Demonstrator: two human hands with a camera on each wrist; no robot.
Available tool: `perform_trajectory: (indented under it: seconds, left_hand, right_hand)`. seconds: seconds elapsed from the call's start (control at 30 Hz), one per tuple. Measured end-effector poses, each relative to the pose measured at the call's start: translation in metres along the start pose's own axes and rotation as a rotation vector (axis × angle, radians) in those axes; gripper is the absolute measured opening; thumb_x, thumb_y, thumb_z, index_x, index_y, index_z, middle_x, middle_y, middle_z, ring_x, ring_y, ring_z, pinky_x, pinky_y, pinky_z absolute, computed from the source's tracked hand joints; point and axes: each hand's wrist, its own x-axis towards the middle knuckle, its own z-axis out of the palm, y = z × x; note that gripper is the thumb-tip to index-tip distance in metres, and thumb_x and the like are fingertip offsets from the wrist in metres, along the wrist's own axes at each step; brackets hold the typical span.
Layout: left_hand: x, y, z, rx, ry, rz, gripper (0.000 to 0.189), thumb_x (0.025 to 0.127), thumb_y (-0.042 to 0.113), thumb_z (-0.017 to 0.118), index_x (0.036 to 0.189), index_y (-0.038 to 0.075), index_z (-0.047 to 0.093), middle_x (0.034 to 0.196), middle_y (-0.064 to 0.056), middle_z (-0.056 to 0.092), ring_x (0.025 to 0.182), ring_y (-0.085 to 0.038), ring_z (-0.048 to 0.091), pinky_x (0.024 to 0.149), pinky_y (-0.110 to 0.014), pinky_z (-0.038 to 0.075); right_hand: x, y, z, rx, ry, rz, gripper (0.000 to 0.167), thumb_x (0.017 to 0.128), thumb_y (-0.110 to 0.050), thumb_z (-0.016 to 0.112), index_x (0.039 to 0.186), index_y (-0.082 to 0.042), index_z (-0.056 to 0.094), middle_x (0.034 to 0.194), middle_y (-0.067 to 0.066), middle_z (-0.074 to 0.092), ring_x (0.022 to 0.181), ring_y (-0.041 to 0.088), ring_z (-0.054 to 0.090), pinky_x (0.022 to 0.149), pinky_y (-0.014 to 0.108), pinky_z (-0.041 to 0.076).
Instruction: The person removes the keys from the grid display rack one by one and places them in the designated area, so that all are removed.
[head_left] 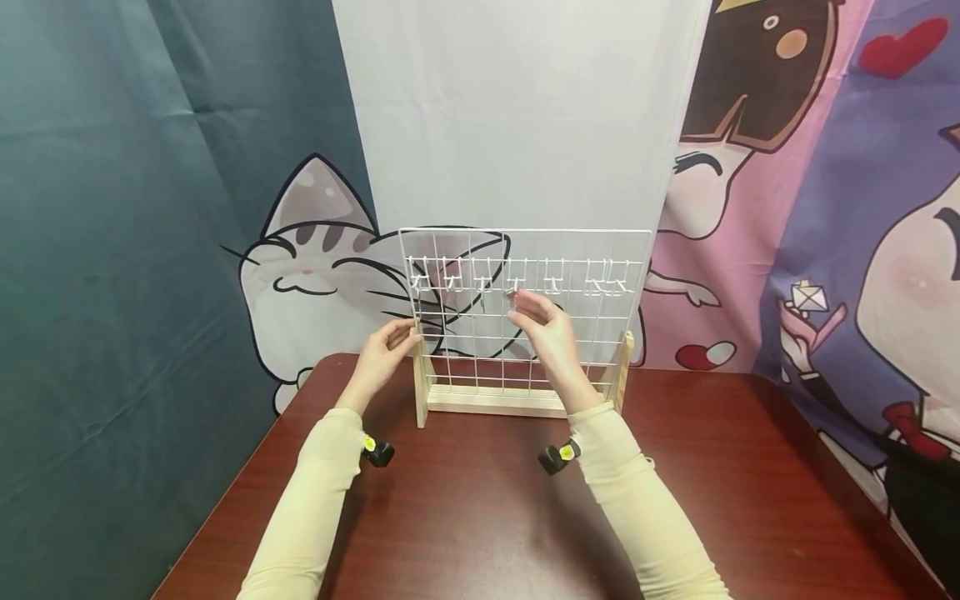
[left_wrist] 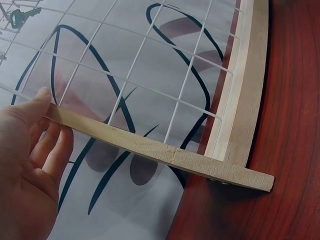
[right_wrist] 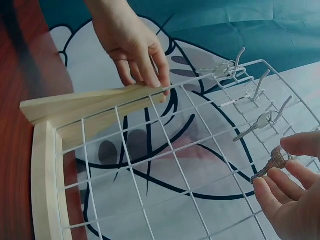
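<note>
A white wire grid rack [head_left: 525, 230] stands upright in a wooden base on the table. Thumb and fingers of my left hand [head_left: 380, 357] pinch the upper end of its left wooden post [left_wrist: 150, 145]. At the grid's middle, in front of a hook, my right hand [head_left: 553, 340] holds a metal key [right_wrist: 272, 161] by fingers and thumb, its blade pointing away from the palm. Whether the key's ring touches the hook cannot be made out. Beside it a silver key [right_wrist: 260, 121] hangs from a hook, and another key [right_wrist: 223, 69] hangs near the grid's left edge.
Several white hooks run in a row across the grid, among them one hook [head_left: 553, 286] right of my right hand. The right wooden post [head_left: 624, 367] stands at the rack's other side. Behind the brown table [head_left: 465, 500] hangs a printed cloth [head_left: 525, 108].
</note>
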Motion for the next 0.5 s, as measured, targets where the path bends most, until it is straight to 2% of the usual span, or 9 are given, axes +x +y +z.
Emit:
perform_trajectory:
  seconds: [0.33,0.5]
  left_hand:
    - [0.0019,-0.0016,-0.001,-0.034,-0.007,-0.006,0.039,0.099,0.01,0.066,0.132,-0.008,0.058,0.137,-0.025,0.058,0.135,-0.036,0.05,0.111,-0.033,0.043]
    - [0.0011,-0.004,-0.0004,-0.061,-0.014,-0.002,0.037,0.098,0.004,0.065,0.13,-0.012,0.057,0.137,-0.029,0.056,0.134,-0.04,0.048,0.111,-0.035,0.042]
  right_hand:
    - [0.0039,-0.0031,0.0075,-0.009,0.029,0.011,0.047,0.092,-0.009,0.074,0.135,-0.001,0.059,0.128,0.02,0.065,0.117,0.029,0.063,0.104,0.036,0.05]
    - [0.0047,-0.0044,0.0094,0.013,0.048,0.03,0.041,0.091,-0.008,0.073,0.13,0.001,0.062,0.122,0.02,0.068,0.1,0.02,0.069,0.092,0.03,0.057]
